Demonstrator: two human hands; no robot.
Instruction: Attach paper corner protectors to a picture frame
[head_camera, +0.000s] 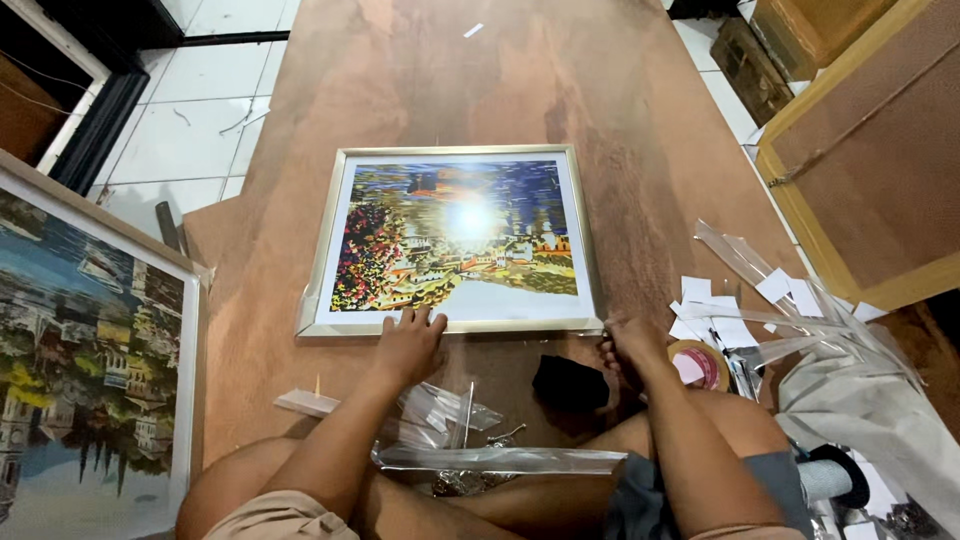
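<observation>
A framed colourful painting (455, 238) in a pale silver frame lies flat on a brown board (560, 90) in front of me. My left hand (408, 342) rests palm down on the frame's near edge, fingers spread over the rail. My right hand (628, 340) grips the frame's near right corner, fingers curled around it. I sit cross-legged with my knees just below the frame.
A second large framed painting (85, 370) leans at the left. A tape roll (700, 365), white paper scraps (720, 305) and clear plastic wrap (830, 340) lie at the right. A black cloth (568, 382) and plastic strips (500, 458) sit near my legs. A wooden panel (870, 170) stands at the right.
</observation>
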